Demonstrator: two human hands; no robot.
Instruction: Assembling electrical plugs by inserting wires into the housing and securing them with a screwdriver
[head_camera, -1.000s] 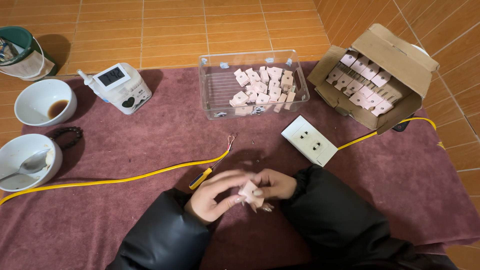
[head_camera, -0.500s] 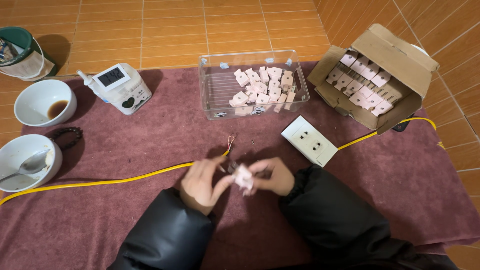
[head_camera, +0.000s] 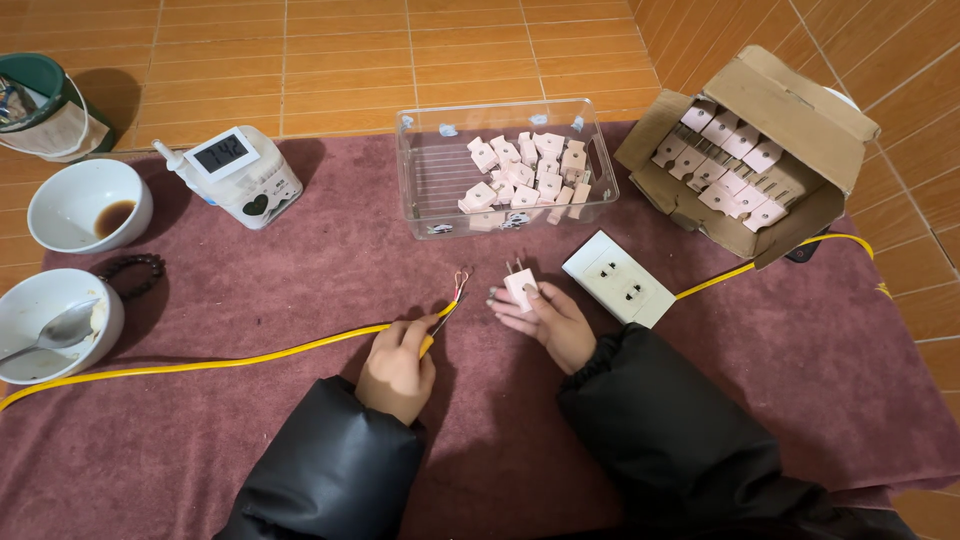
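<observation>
My left hand (head_camera: 398, 366) grips a yellow cable (head_camera: 250, 357) near its stripped end, where bare wire tips (head_camera: 459, 285) stick up. In my right hand (head_camera: 548, 321) I hold a small pale pink plug (head_camera: 520, 287) with its prongs pointing up. The plug sits just right of the wire tips, a short gap between them. Both hands rest low over a maroon cloth (head_camera: 300, 290).
A clear plastic tray (head_camera: 430, 180) of pink plugs stands behind the hands. A cardboard box (head_camera: 800, 110) of more plugs sits at the right. A white wall socket (head_camera: 618, 277) on a second yellow cable lies beside my right hand. Two white bowls (head_camera: 85, 200), a small white timer (head_camera: 245, 175) and a green bucket (head_camera: 45, 100) are at left.
My hands have come apart from working together on the plug. My left hand now holds the yellow cable end, and my right hand has lifted the plug forward.
</observation>
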